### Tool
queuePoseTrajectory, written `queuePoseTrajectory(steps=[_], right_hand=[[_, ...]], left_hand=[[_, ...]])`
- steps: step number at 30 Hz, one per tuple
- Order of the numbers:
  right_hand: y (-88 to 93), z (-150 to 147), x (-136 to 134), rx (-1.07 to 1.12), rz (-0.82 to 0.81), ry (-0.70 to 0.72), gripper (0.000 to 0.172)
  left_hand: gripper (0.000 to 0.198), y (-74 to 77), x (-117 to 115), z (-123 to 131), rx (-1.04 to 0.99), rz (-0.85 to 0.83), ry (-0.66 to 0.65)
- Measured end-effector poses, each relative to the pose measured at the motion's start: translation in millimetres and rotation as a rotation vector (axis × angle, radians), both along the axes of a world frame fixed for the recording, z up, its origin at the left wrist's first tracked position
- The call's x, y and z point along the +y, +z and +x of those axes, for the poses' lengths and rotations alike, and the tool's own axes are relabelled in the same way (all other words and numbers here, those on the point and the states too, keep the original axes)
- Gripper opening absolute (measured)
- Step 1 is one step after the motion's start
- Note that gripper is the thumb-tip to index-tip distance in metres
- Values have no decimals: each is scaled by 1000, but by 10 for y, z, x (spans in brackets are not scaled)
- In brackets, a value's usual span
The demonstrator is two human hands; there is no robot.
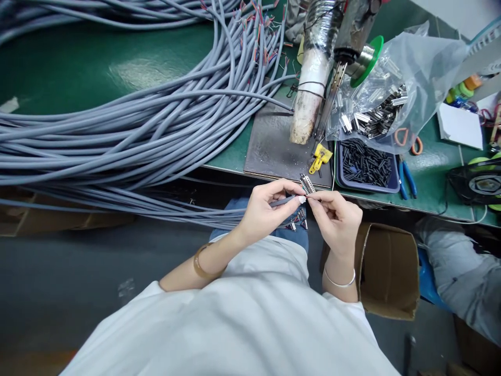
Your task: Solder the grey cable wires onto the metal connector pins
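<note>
Close to the table's front edge, my left hand (270,211) pinches the end of a grey cable that comes in from the left. A metal connector (307,184) with rows of pins shows just above the fingertips. My right hand (336,216) meets the left one at the cable end, its thumb and finger pressed together; whatever lies between them is too small to make out. Several cables with connectors on their ends (298,219) hang below, over my lap. Beyond the hands lies a yellow clip-like tool (321,157) on a dark board (270,141).
Grey cables (156,130) cover the table's left. A wrapped tube (309,99) and soldering iron (332,94) hang over the board. Right: a tray of black sleeves (366,164), bag of connectors (422,73), blue-handled pliers (407,177), cardboard box (389,271), a person's sleeve (454,256).
</note>
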State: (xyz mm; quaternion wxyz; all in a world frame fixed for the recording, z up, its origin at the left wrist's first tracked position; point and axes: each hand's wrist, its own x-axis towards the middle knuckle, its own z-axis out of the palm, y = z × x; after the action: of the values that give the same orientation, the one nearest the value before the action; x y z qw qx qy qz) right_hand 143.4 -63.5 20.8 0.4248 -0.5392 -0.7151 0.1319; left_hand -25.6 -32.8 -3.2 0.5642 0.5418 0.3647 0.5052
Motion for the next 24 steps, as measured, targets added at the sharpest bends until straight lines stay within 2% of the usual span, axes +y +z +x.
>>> queuePoseTrajectory(steps=[3, 6, 9, 12, 16, 18, 20, 22, 24], right_hand=[[3, 15, 10, 81, 1, -115, 10], [4, 41, 55, 142, -59, -216, 23], [-3, 63, 108, 193, -202, -99, 27], [-16, 63, 140, 337, -327, 4, 28], [-17, 34, 152, 375, -371, 14, 30], [-9, 25, 154, 293, -290, -87, 26], [2, 31, 156, 245, -103, -206, 22], [12, 48, 157, 301, 142, -274, 19], [14, 69, 153, 383, 293, -282, 19]], left_hand=[[8, 34, 6, -1, 21, 35, -29], [7, 67, 16, -17, 44, 64, -61], [5, 66, 32, -32, 56, 94, -78], [4, 46, 54, -26, 72, 120, -62], [6, 42, 105, 12, 47, 59, -67], [10, 49, 149, 30, 3, -25, -88], [15, 58, 201, 38, -47, -111, -99], [18, 66, 251, 37, -85, -177, -94], [19, 73, 293, 29, -119, -211, -90]])
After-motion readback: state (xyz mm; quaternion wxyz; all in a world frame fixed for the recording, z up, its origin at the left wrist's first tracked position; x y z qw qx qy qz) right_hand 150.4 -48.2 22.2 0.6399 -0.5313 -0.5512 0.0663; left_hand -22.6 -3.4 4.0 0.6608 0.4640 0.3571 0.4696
